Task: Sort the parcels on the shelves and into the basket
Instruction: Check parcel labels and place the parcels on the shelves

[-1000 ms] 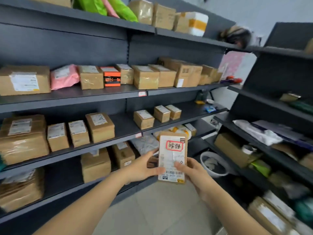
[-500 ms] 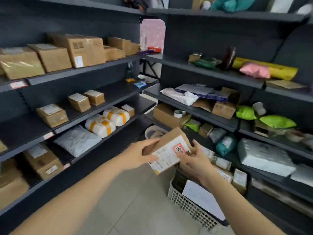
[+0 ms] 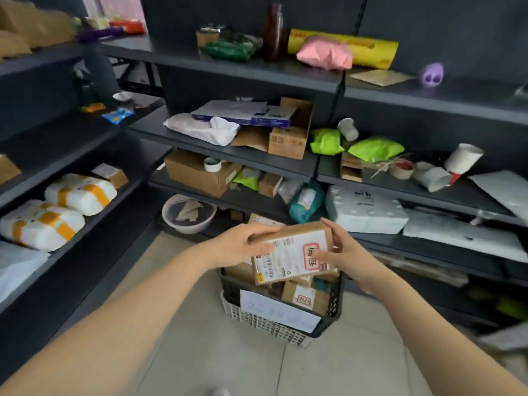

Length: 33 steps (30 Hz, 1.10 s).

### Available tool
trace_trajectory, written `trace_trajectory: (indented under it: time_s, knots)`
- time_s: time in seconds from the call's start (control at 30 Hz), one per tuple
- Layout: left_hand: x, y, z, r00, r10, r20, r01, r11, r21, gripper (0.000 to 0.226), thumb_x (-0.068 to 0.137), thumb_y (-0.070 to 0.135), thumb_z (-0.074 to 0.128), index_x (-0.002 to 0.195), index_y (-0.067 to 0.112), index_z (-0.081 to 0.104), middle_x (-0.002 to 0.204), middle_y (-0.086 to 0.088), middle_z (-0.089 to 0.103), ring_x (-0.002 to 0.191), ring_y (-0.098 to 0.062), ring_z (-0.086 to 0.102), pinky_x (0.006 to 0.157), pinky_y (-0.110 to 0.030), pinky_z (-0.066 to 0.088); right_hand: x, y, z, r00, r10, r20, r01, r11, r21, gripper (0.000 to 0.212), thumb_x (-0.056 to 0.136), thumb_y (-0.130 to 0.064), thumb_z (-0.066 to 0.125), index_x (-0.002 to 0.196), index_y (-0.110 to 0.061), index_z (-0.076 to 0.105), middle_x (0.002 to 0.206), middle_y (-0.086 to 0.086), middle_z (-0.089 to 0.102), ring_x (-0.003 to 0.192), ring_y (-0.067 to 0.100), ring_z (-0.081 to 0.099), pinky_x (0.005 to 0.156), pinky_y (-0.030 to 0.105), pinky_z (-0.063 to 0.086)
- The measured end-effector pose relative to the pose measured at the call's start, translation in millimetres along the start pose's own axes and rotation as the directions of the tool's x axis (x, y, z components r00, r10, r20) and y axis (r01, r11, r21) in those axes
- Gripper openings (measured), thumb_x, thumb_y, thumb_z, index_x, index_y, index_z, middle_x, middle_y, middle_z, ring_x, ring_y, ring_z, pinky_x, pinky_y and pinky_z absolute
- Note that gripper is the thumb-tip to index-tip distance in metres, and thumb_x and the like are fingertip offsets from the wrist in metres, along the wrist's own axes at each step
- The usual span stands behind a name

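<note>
I hold a small brown cardboard parcel (image 3: pixel 291 252) with a white shipping label and a red-framed mark, both hands on it. My left hand (image 3: pixel 243 245) grips its left end; my right hand (image 3: pixel 343 251) holds its right end. The parcel hangs tilted just above a dark mesh basket (image 3: pixel 333 302) on the floor, which holds several brown parcels, one (image 3: pixel 304 298) with a similar red mark. A white sheet of paper (image 3: pixel 278 311) is fixed to the basket's front.
Dark shelving (image 3: pixel 245 155) rises ahead and to the left, packed with boxes, green and pink bags and white wrapped bundles (image 3: pixel 80 192). A white bowl (image 3: pixel 188 214) sits low behind the basket. Pale tiled floor (image 3: pixel 214 352) lies in front of the basket.
My view has swung right from the left shelves toward the basket. The parcel has turned from upright to lying tilted and has come down over the basket, still in both hands.
</note>
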State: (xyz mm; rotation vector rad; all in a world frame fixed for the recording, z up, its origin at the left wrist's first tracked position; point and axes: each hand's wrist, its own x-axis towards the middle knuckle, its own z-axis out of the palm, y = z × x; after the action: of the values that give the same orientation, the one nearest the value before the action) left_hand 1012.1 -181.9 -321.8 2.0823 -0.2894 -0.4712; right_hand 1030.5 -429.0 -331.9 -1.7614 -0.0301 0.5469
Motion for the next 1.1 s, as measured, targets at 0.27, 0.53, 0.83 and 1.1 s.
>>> trace_trajectory:
  time_s: [0.27,0.53,0.83,1.1]
  knots:
    - [155.8,-49.3,43.9,0.999,-0.041,-0.014,0.041,0.999,-0.018,0.041,0.092,0.024,0.060,0.131,0.031,0.049,0.134,0.003,0.048,0.121,-0.010,0.047,0.101,-0.030,0.043,66.8,86.1,-59.0,0.910,0.247,-0.334,-0.203,0.966,0.161,0.058,0.087,-0.010,0.065,0.137,-0.021,0.037,0.112,0.003,0.065,0.097,0.018,0.066,0.080,0.035,0.056]
    - [240.3,-157.9,69.1,0.982,-0.166,0.095,0.093,0.847,0.523,0.048,0.094,0.029,0.055,0.140,0.027,0.043,0.142,0.003,0.043,0.129,-0.016,0.041,0.104,-0.033,0.038,131.9,193.2,-76.2,0.725,0.462,-0.511,-0.439,0.881,0.174,0.037,0.092,-0.010,0.059,0.122,-0.015,0.038,0.095,0.002,0.063,0.080,0.017,0.065,0.057,0.023,0.051]
    - [260.2,-255.5,90.5,0.948,-0.301,0.102,0.116,0.626,0.771,0.052,0.096,0.033,0.050,0.144,0.022,0.035,0.149,0.002,0.032,0.135,-0.019,0.028,0.103,-0.035,0.038,188.8,295.1,-51.4,0.690,0.603,-0.401,-0.628,0.774,0.084,0.039,0.092,-0.021,0.059,0.126,-0.020,0.040,0.108,0.003,0.066,0.094,0.024,0.066,0.083,0.046,0.056]
    - [248.0,-292.8,112.0,0.945,-0.314,0.089,0.122,0.593,0.796,0.059,0.095,0.028,0.053,0.147,0.026,0.027,0.153,0.002,0.022,0.138,-0.022,0.025,0.106,-0.035,0.038,200.7,336.8,-37.8,0.719,0.575,-0.390,-0.682,0.690,-0.241,0.038,0.096,-0.027,0.050,0.132,-0.018,0.042,0.113,0.005,0.065,0.090,0.019,0.062,0.064,0.026,0.049]
